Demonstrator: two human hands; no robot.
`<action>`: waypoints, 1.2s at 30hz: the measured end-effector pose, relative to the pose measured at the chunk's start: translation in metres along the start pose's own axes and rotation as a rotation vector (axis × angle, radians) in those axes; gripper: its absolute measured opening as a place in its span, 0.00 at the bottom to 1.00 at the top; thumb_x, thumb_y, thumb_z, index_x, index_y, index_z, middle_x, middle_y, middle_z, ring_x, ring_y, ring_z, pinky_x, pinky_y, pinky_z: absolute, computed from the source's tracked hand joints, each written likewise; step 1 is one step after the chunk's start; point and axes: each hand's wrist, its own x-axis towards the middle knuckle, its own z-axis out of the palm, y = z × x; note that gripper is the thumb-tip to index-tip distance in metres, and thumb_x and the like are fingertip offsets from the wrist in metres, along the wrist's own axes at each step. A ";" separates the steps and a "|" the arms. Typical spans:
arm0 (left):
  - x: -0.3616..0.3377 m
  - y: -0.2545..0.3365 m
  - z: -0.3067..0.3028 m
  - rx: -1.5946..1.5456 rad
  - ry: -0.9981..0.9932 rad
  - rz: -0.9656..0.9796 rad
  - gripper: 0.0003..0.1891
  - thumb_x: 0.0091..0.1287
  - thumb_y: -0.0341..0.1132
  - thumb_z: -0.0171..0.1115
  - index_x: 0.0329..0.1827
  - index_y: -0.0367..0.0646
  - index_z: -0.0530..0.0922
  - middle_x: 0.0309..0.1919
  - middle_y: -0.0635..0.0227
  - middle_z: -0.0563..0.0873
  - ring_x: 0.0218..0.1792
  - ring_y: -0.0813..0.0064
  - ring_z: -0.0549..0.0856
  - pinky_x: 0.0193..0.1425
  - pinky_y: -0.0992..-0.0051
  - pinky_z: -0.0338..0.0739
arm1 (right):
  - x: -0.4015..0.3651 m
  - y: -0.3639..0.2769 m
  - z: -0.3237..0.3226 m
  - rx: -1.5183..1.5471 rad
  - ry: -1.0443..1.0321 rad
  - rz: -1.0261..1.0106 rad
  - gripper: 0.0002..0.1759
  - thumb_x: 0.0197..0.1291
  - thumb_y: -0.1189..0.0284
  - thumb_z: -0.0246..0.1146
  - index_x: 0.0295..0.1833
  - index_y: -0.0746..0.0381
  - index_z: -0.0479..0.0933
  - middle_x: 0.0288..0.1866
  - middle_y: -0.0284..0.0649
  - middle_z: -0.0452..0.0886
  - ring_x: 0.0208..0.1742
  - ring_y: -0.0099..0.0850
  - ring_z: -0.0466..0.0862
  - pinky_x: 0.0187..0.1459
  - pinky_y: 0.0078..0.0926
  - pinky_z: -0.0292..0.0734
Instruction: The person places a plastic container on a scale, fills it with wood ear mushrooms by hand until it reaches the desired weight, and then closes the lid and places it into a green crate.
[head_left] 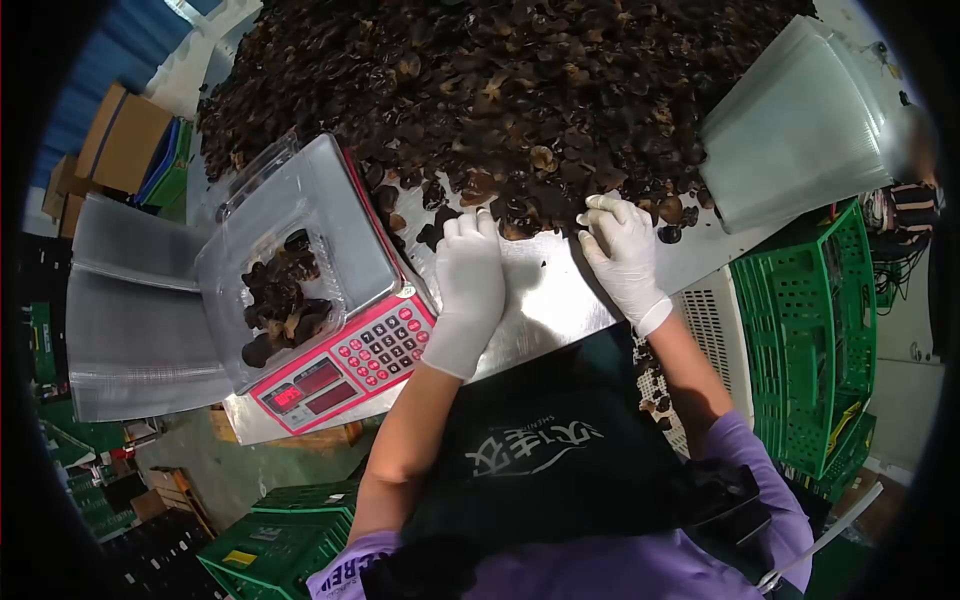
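Note:
A large heap of dark brown wood ear mushrooms (500, 90) covers the far part of the metal table (545, 290). My left hand (470, 290), in a white glove, rests at the heap's near edge; its fingers are curled together and their tips are hidden. Also gloved in white, my right hand (622, 255) is at the same edge, with thumb and fingers apart and bent beside the mushrooms. Left of my hands stands a pink digital scale (335, 375) with a grey plate. A clear plastic tray (335, 270) on it holds some mushrooms (285, 290).
Stacked clear plastic trays (795, 140) lie at the table's right corner, and further clear trays (140, 340) are at the left. Green crates (810, 340) stand at my right, with another green crate (285, 535) below left. Cardboard boxes (125, 140) are back left.

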 end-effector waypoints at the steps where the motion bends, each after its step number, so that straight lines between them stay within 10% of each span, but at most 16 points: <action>1: -0.006 0.001 -0.006 -0.023 -0.044 -0.030 0.23 0.65 0.33 0.60 0.63 0.36 0.74 0.55 0.57 0.79 0.54 0.59 0.78 0.56 0.64 0.79 | 0.002 -0.003 0.001 0.001 0.028 -0.009 0.16 0.51 0.73 0.69 0.48 0.54 0.79 0.53 0.36 0.79 0.56 0.36 0.78 0.59 0.37 0.67; 8: -0.066 -0.003 -0.019 -0.369 -0.113 0.072 0.14 0.64 0.35 0.63 0.52 0.45 0.79 0.50 0.57 0.81 0.47 0.54 0.83 0.49 0.61 0.80 | 0.037 -0.037 0.019 -0.027 -0.135 -0.172 0.40 0.48 0.65 0.73 0.69 0.52 0.70 0.65 0.40 0.74 0.73 0.40 0.67 0.69 0.45 0.60; 14: -0.049 -0.008 -0.013 -0.302 0.007 0.013 0.14 0.64 0.32 0.62 0.52 0.44 0.79 0.49 0.58 0.82 0.50 0.56 0.82 0.48 0.61 0.80 | 0.015 -0.017 0.026 -0.056 -0.130 -0.207 0.20 0.47 0.63 0.72 0.47 0.54 0.80 0.64 0.39 0.75 0.72 0.41 0.68 0.70 0.51 0.58; 22: 0.000 -0.011 0.010 0.402 0.072 -0.179 0.26 0.61 0.34 0.60 0.64 0.39 0.74 0.50 0.60 0.82 0.50 0.67 0.82 0.45 0.75 0.82 | 0.052 -0.056 0.041 0.010 -0.048 -0.264 0.13 0.52 0.67 0.69 0.45 0.55 0.83 0.60 0.37 0.79 0.68 0.41 0.73 0.68 0.46 0.62; 28: 0.001 -0.012 0.005 0.554 0.170 -0.135 0.05 0.60 0.34 0.59 0.38 0.49 0.74 0.35 0.71 0.77 0.39 0.74 0.79 0.34 0.76 0.77 | 0.061 -0.058 0.060 -0.070 -0.150 -0.362 0.09 0.53 0.72 0.64 0.41 0.55 0.84 0.59 0.37 0.80 0.69 0.39 0.73 0.72 0.49 0.59; 31: 0.002 -0.013 0.014 0.587 0.225 -0.135 0.03 0.61 0.34 0.59 0.34 0.51 0.73 0.32 0.72 0.76 0.37 0.75 0.79 0.33 0.76 0.76 | 0.039 -0.045 -0.016 0.017 -0.032 -0.315 0.09 0.50 0.72 0.68 0.40 0.55 0.82 0.50 0.34 0.82 0.59 0.35 0.79 0.62 0.42 0.68; 36: 0.004 -0.009 0.016 0.525 0.106 -0.196 0.04 0.62 0.35 0.60 0.37 0.49 0.74 0.36 0.70 0.78 0.42 0.71 0.80 0.40 0.74 0.79 | -0.032 0.000 -0.133 -0.385 -0.533 0.192 0.12 0.54 0.68 0.70 0.44 0.55 0.85 0.34 0.41 0.85 0.35 0.40 0.86 0.40 0.37 0.80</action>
